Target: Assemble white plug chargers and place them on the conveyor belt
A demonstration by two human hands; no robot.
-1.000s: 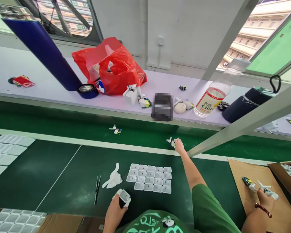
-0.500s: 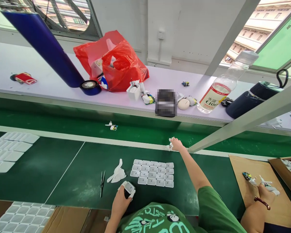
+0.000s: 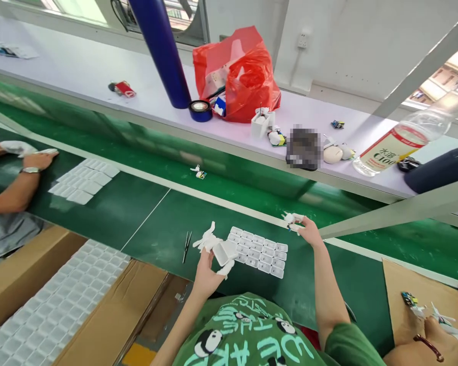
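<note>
My left hand point(image 3: 207, 274), white covers on its fingertips, is closed around a small white plastic case point(image 3: 224, 252) whose open side faces up. My right hand point(image 3: 310, 232) pinches a white plug piece with metal prongs point(image 3: 289, 218) above the table's far edge. Between the hands, rows of similar white cases point(image 3: 267, 259) lie on the green table. A crumpled white glove or cloth point(image 3: 205, 238) lies just behind my left hand, partly covered by it. Left of it rest black tweezers point(image 3: 187, 247).
A slanted white post point(image 3: 381, 208) rises by my right arm. The shelf point(image 3: 152, 99) carries a red bag point(image 3: 248, 81), a bottle point(image 3: 395, 147) and tape. Cartons with white cases point(image 3: 72, 300) stand lower left. Other people's hands point(image 3: 38, 158) work at both sides.
My view has turned left. My left hand has raised and tilted the case. My right hand has lifted the plug piece off the table's far edge.
</note>
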